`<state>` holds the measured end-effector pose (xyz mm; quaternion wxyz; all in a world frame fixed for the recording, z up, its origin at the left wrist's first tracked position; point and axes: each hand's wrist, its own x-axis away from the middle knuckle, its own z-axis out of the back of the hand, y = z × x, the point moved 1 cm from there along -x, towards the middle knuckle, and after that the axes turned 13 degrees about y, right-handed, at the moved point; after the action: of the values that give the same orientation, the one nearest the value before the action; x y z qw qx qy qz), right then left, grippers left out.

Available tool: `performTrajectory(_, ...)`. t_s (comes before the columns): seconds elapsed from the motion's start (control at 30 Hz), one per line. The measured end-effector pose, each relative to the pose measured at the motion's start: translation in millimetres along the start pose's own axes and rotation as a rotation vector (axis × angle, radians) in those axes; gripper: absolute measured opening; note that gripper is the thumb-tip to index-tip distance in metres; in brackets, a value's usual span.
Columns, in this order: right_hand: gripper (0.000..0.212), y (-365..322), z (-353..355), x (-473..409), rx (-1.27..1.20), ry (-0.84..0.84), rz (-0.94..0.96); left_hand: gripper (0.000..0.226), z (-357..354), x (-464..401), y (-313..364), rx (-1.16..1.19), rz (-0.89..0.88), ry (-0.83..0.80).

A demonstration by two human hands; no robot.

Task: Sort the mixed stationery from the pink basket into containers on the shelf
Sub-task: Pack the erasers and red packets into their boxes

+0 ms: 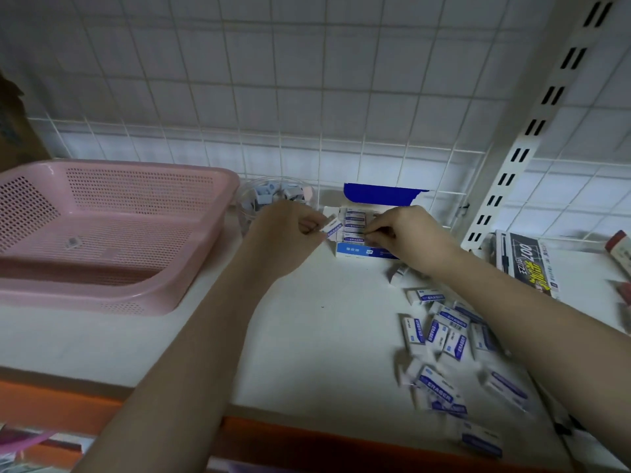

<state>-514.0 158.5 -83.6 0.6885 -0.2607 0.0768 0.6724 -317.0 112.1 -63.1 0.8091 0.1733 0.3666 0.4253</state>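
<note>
A blue and white eraser box (355,250) stands open at the back of the white shelf (307,353), with rows of erasers inside. My left hand (286,230) pinches one white and blue eraser (333,228) at the box's left edge. My right hand (403,233) has its fingers curled over the erasers in the box's right side. Several loose erasers (440,336) lie scattered on the shelf at the right. The pink basket (102,233) sits at the left and holds one small item (73,242).
A clear round container (273,196) with small blue-grey items stands behind the basket's right corner. A dark pen box (526,264) lies at the right by the slotted upright (532,131). A wire grid backs the shelf. The orange shelf edge (307,435) runs along the front.
</note>
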Motion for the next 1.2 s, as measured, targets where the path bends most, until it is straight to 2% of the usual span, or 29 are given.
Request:
performTrajectory(0.07,0.018,2,15,17,-0.027,0.005,-0.056,0.027,-8,-11,1,-0.007,-0.030,-0.010)
performTrajectory(0.23,0.015,1,49,68,-0.040,-0.145,-0.088,0.027,-37,-29,7,-0.112,-0.089,-0.031)
performTrajectory(0.43,0.026,-4,67,114,0.105,-0.311,-0.179,0.027,-67,-37,20,-0.249,-0.110,-0.035)
performTrajectory(0.5,0.038,-8,70,128,0.127,-0.327,-0.182,0.029,-71,-39,21,-0.293,-0.100,-0.074)
performTrajectory(0.67,0.049,-17,67,151,0.103,-0.238,-0.165,0.027,-75,-43,19,-0.339,-0.057,-0.126)
performTrajectory(0.8,0.048,-21,61,158,0.110,-0.144,-0.226,0.019,-76,-43,11,-0.254,-0.048,-0.119)
performTrajectory(0.9,0.045,-27,57,162,0.116,-0.073,-0.281,0.028,-76,-43,11,-0.292,-0.057,-0.169)
performTrajectory(1.1,0.040,-33,56,170,0.042,0.036,-0.421,0.024,-77,-36,5,-0.388,-0.106,-0.013)
performTrajectory(1.2,0.040,-34,57,172,0.046,0.090,-0.483,0.021,-73,-28,15,-0.413,-0.147,0.001)
